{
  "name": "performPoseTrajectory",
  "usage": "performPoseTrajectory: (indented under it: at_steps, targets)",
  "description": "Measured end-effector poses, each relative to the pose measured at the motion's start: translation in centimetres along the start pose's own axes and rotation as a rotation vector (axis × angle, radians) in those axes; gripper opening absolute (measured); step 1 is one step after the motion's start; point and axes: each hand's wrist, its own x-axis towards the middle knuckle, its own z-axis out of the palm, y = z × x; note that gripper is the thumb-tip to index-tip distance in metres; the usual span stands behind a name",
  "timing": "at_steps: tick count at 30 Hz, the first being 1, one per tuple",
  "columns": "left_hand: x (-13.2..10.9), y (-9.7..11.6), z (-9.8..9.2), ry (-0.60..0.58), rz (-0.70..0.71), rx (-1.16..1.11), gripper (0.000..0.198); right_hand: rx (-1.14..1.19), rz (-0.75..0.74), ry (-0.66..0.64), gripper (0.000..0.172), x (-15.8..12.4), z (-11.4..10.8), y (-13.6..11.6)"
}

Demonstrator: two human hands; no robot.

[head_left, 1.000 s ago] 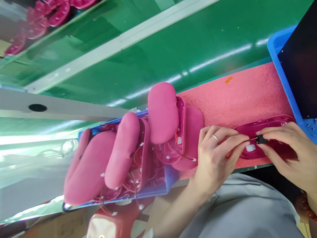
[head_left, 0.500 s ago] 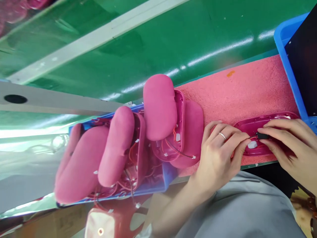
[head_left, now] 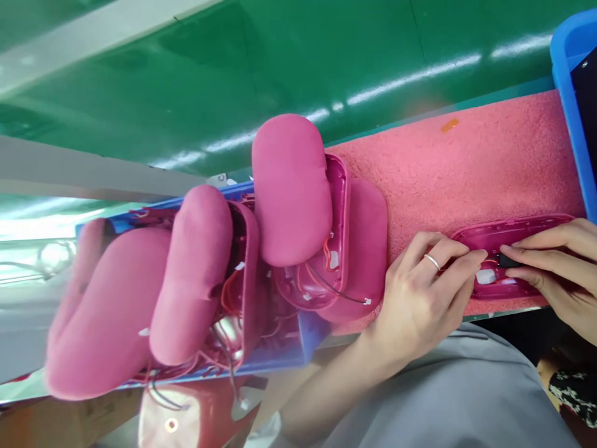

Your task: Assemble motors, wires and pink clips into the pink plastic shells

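Note:
An open magenta plastic shell (head_left: pixel 501 235) lies hollow side up on the pink mat, at the right. Over it, my right hand (head_left: pixel 562 267) pinches a small black block (head_left: pixel 506 260) between thumb and fingers. My left hand (head_left: pixel 426 289), with a ring on one finger, is closed at the shell's left end. Its fingertips pinch thin wires (head_left: pixel 489 261) that run to the black block; the exact grip is partly hidden. A white pad (head_left: pixel 486 276) shows inside the shell below the wires.
Left of my hands, pink padded shells (head_left: pixel 293 193) with dangling wires are stacked in and beside a blue bin (head_left: pixel 312 339). Another blue bin (head_left: pixel 571 93) stands at the right edge. The pink mat (head_left: pixel 489 155) borders a green surface (head_left: pixel 326 56). A grey beam (head_left: pixel 84 165) crosses at left.
The view has shifted, so the stacked shells sit further left and the right bin further right. Both hands stay at the shell with much the same pinches on wires and black block.

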Motion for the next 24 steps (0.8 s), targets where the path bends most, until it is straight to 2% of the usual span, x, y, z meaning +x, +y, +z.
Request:
performPoseTrajectory:
  at_steps: [5, 11, 17, 20, 24]
  targets:
    - [-0.1, 0.1, -0.1, -0.005, -0.001, -0.004, 0.017, 0.013, 0.008, -0.014, 0.020, 0.4, 0.0, -0.2]
    - [-0.1, 0.0, 0.0, -0.006, -0.007, 0.004, 0.017, -0.049, 0.024, -0.031, 0.017, 0.4, -0.5, -0.6]
    - [0.0, 0.1, -0.2, -0.016, -0.015, -0.006, 0.019, -0.056, 0.072, -0.086, 0.024, 1.6, -0.7, -0.6]
    - [0.3, 0.9, -0.5, -0.033, -0.052, 0.113, 0.021, -0.010, 0.104, -0.095, 0.026, 1.7, -0.7, -0.1]
    - [1.3, 2.1, -0.8, -0.106, -0.054, 0.263, 0.015, -0.008, 0.026, -0.087, 0.014, 1.0, -0.8, 0.4]
